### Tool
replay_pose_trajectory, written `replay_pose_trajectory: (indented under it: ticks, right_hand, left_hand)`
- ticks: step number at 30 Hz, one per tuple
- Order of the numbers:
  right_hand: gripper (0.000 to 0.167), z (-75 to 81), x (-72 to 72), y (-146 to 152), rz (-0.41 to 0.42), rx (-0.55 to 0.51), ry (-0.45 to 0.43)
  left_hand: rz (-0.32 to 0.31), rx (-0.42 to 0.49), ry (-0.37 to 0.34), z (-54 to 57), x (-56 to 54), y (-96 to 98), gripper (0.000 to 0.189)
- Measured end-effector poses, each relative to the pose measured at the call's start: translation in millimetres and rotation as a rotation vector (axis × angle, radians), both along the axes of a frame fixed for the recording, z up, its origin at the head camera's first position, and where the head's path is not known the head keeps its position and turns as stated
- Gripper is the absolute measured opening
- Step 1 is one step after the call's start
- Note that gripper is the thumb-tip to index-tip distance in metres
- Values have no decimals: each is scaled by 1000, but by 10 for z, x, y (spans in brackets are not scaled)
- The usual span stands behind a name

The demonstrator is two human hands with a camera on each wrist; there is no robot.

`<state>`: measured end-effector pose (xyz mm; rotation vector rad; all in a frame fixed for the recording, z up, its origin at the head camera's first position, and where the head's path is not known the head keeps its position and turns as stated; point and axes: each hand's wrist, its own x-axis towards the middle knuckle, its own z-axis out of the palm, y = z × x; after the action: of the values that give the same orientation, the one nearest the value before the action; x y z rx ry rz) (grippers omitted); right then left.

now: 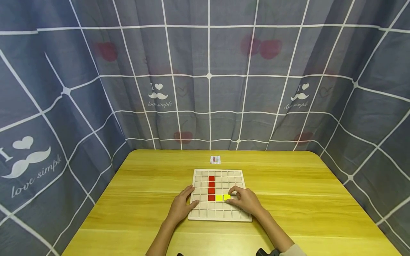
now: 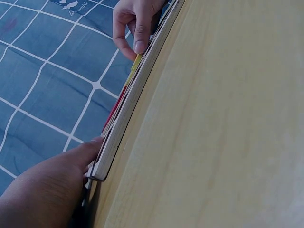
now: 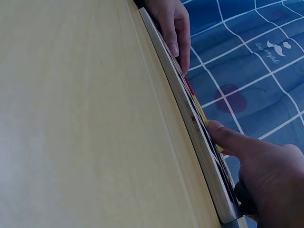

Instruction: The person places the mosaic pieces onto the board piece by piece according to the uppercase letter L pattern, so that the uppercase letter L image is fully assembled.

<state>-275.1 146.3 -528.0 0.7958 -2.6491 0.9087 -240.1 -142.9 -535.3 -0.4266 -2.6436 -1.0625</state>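
A white gridded board (image 1: 200, 213) lies flat on the table. Four of its cells in one column hold red square tiles (image 1: 211, 188), and a yellow square tile (image 1: 219, 197) sits beside the lowest red one. My right hand (image 1: 246, 202) pinches a second yellow tile (image 1: 226, 197) between thumb and fingers, in the cell just right of the first. At the board's left edge rests my left hand (image 1: 180, 206), its fingers fairly straight and its thumb (image 2: 88, 149) on the rim. Seen edge-on in the right wrist view, the yellow tile (image 3: 200, 108) is partly covered by my right thumb.
A small card (image 1: 215, 159) with a printed grid pattern lies behind the board. The wooden table (image 1: 144, 192) extends around the board on all sides. Dark checked curtains (image 1: 192, 89) enclose the table at the back and sides.
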Motion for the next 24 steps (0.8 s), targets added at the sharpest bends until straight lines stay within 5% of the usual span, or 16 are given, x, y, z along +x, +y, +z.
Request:
replay_pose_trajectory:
  ticks: [13,24]
  right_hand:
    - [29,-1,-8,-8,-4,25,-5]
    - [28,42,-22,127,-13,-92,-81]
  left_hand:
    - [10,8,-10,-3,-3,4,55]
    - [-11,49,-26,-4,-15,-7,55]
